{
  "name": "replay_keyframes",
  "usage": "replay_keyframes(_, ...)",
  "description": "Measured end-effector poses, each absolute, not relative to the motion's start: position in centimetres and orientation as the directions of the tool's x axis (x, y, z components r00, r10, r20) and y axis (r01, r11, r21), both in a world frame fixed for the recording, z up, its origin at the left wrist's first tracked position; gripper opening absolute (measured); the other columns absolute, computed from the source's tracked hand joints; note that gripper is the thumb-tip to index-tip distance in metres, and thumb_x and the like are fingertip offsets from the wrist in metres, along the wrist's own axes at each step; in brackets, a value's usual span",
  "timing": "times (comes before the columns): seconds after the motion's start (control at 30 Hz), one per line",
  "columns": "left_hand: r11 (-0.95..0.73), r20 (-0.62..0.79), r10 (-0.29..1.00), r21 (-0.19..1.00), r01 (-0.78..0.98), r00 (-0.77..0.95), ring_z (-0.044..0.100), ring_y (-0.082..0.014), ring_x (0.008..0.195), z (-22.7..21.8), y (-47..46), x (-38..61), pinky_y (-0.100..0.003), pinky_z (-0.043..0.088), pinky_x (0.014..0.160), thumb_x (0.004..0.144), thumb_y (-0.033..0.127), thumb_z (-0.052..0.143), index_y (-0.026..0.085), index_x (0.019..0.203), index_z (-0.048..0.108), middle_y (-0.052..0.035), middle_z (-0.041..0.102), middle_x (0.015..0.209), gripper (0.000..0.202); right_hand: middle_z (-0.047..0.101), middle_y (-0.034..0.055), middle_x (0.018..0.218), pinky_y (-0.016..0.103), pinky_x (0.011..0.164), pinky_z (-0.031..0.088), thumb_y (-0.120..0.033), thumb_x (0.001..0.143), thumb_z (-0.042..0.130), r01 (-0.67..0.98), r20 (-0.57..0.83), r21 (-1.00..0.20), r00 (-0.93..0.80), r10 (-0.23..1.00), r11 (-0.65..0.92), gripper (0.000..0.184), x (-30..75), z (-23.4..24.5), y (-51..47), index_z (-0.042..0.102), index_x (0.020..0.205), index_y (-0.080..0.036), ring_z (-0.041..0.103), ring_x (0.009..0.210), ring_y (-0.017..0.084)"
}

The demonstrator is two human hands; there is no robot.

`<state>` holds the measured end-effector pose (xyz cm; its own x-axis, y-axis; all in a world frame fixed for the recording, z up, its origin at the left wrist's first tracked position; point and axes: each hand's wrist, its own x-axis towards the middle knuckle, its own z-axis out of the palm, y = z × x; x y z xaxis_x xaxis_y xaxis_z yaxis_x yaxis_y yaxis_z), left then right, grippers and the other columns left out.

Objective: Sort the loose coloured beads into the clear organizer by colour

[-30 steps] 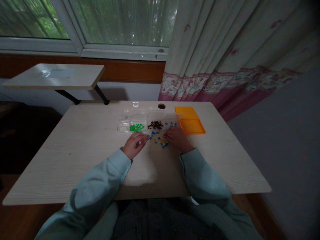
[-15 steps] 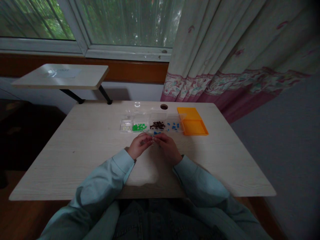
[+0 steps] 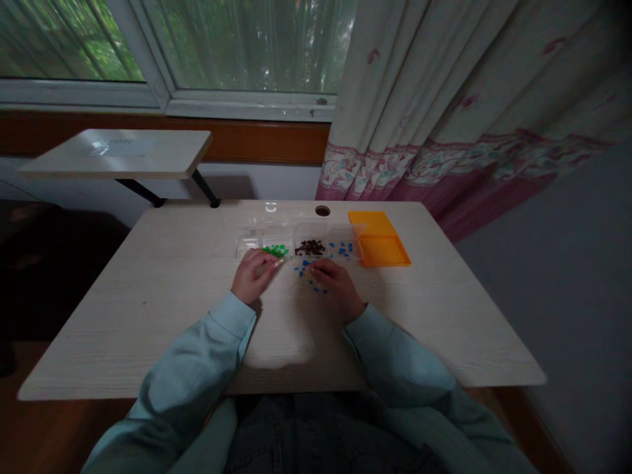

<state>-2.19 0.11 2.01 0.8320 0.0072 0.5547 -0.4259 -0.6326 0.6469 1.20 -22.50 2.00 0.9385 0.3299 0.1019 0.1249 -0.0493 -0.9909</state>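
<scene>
- Nearest the viewer, two pale blue sleeves [image 3: 197, 368] reach forward over the tabletop [image 3: 148, 296] toward the clear divided tray [image 3: 296, 240], which serves as the landmark here.
- The left hand [image 3: 253, 276] rests just in front of the tray's green compartment, fingers [image 3: 269, 262] curled together toward the tray edge; whether they pinch a bead is too small to tell.
- The right hand [image 3: 332, 284] lies in front of the tray's dark-bead compartment, fingers pressed down and lightly bent over the loose beads [image 3: 305, 266], touching or nearly touching them.
- The loose beads are tiny blue and yellow bits scattered just in front of the tray, between the hands.
- Risk, as I judge it: a sweep of either sleeve could scatter beads or roll them off the tabletop; dim light could lead to a bead landing in the wrong compartment.
- In the tray: green beads [image 3: 276, 250], dark beads [image 3: 309, 247], blue beads [image 3: 342, 248].
- Right of the tray, touching it, sits an orange lid [image 3: 378, 238].
- Beyond the tray: a cable hole [image 3: 322, 210], window and curtain [image 3: 444, 99].
</scene>
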Motion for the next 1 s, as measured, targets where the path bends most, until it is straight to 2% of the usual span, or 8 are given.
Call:
replay_keyframes(0.13,-0.852,0.635,0.092,0.449,-0.269,0.767,0.054,-0.0208,0.086,2.1,4.9,-1.7,-0.037,0.041,0.082,0.086,0.039,0.057,0.021,0.085,0.067,-0.0047,0.062,0.079,0.021,0.058,-0.0013,0.073,0.027,0.066,0.04,-0.044,0.073,0.067,0.097,0.095,-0.995,0.96,0.262,0.006,0.025,2.0,1.9,-23.2,0.068,0.081,-0.02,0.05,0.068,0.013)
replay_keyframes(0.33,-0.946,0.573,0.046,0.289,-0.149,0.819,0.05,-0.0232,0.089,-0.1,8.1,-1.0,-0.04,0.04,0.084,0.085,0.037,0.056,0.021,0.093,0.07,-0.0069,0.059,0.087,0.023,0.052,-0.0036,0.066,0.024,0.058,0.037,-0.045,0.072,0.067,0.043,0.052,-0.996,0.99,0.132,0.074,0.028,3.4,1.5,-24.1,0.067,0.084,-0.02,0.045,0.06,0.011)
replay_keyframes(0.53,-0.947,0.589,0.059,0.29,-0.142,0.806,0.048,-0.0225,0.089,0.3,7.5,-1.3,-0.039,0.039,0.083,0.088,0.031,0.052,0.021,0.099,0.069,-0.0063,0.057,0.087,0.023,0.053,-0.0027,0.069,0.024,0.059,0.039,-0.047,0.072,0.066,0.06,0.066,-0.996,0.994,0.087,0.07,0.031,3.7,1.6,-24.5,0.066,0.087,-0.02,0.045,0.06,0.011)
replay_keyframes(0.67,-0.917,0.605,0.017,0.327,-0.229,0.796,0.049,-0.0223,0.09,0.5,6.4,-1.5,-0.038,0.039,0.084,0.087,0.03,0.053,0.021,0.099,0.069,-0.0063,0.057,0.087,0.022,0.056,-0.0009,0.07,0.025,0.061,0.041,-0.049,0.076,0.061,0.132,0.126,-0.989,0.988,0.084,-0.067,0.034,4.0,1.9,-25.1,0.065,0.09,-0.018,0.048,0.063,0.012)
replay_keyframes(0.73,-0.889,0.592,-0.035,0.349,-0.295,0.805,0.05,-0.0217,0.09,0.3,4.9,-1.6,-0.038,0.04,0.084,0.087,0.029,0.053,0.021,0.099,0.069,-0.0066,0.058,0.089,0.022,0.059,0.0014,0.075,0.027,0.064,0.043,-0.048,0.079,0.059,0.217,0.189,-0.955,0.97,0.149,-0.201,0.033,4.2,2.0,-25.4,0.067,0.089,-0.018,0.051,0.068,0.014)
replay_keyframes(0.8,-0.85,0.559,-0.128,0.364,-0.381,0.82,0.05,-0.0213,0.091,0.2,2.9,-1.8,-0.036,0.041,0.083,0.087,0.028,0.052,0.022,0.101,0.069,-0.007,0.059,0.09,0.022,0.062,0.0037,0.081,0.029,0.069,0.044,-0.042,0.081,0.058,0.338,0.241,-0.875,0.925,0.294,-0.347,0.027,4.2,2.1,-25.6,0.068,0.088,-0.018,0.054,0.073,0.016)
replay_keyframes(0.9,-0.78,0.479,-0.291,0.383,-0.496,0.828,0.051,-0.0205,0.092,0.1,-0.2,-2.1,-0.037,0.041,0.084,0.088,0.03,0.051,0.023,0.106,0.066,-0.0066,0.06,0.092,0.024,0.062,0.0064,0.087,0.033,0.079,0.043,-0.029,0.082,0.059,0.52,0.266,-0.685,0.831,0.489,-0.51,0.017,3.9,1.8,-25.4,0.071,0.09,-0.019,0.055,0.085,0.02)
replay_keyframes(1.0,-0.764,0.409,-0.363,0.383,-0.518,0.837,0.05,-0.0218,0.095,0.1,-2.3,-2.4,-0.038,0.041,0.085,0.088,0.031,0.051,0.022,0.111,0.063,-0.0076,0.059,0.096,0.028,0.061,0.0081,0.091,0.035,0.084,0.041,-0.022,0.082,0.06,0.632,0.265,-0.502,0.763,0.59,-0.591,0.018,3.5,1.4,-25.1,0.071,0.096,-0.018,0.053,0.091,0.021)
